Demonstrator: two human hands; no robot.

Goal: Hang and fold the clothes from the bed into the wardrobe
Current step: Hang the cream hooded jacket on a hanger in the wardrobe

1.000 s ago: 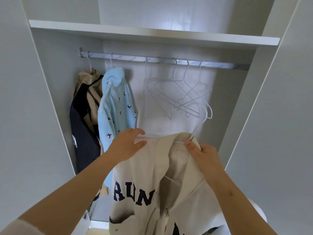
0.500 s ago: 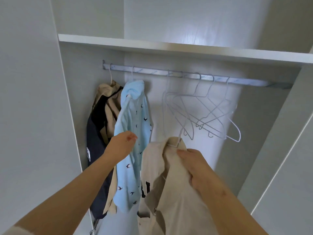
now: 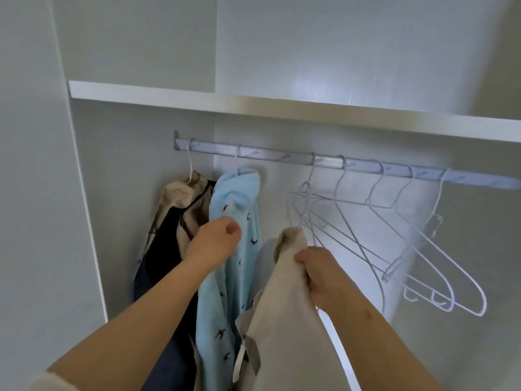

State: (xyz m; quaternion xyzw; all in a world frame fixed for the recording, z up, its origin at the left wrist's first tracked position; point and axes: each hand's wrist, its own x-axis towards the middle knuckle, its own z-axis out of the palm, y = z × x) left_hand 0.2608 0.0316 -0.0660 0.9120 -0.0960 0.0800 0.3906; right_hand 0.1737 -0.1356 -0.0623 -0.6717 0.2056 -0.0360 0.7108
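Right hand [image 3: 324, 275]: fingers [image 3: 303, 257] curled tight, pinching a bunch of the cream hoodie [image 3: 282, 334] just under its top edge. The hoodie hangs down from those fingers, in front of my right forearm, and runs out of frame at the bottom. Just above the fingers is the hoodie's top peak, and a thin white hanger hook [image 3: 304, 190] sticks up out of it. The hook tip sits below the rail [image 3: 276, 158], not over it as far as I can see.

Left hand [image 3: 214, 246]: fingers [image 3: 231, 230] curled into a fist, knuckles against the light blue top [image 3: 239, 277] with small dark bird prints. I cannot tell if any blue cloth is pinched inside the fist. The blue top hangs from the rail on its own hanger, hook up and right of my left fingers, and drops between my two forearms, touching the hoodie lower down.

Left of the left fingers, touching the blue top, is a beige and dark jacket [image 3: 169, 235], hung at the rail's left end. Right of the right fingers and further back is a bunch of empty wire hangers [image 3: 423, 249], white, hooked on the rail, tilted and overlapping. Above the rail is a white shelf [image 3: 253, 104]. Far left of my left fingers is the wardrobe side wall [image 3: 42, 221].
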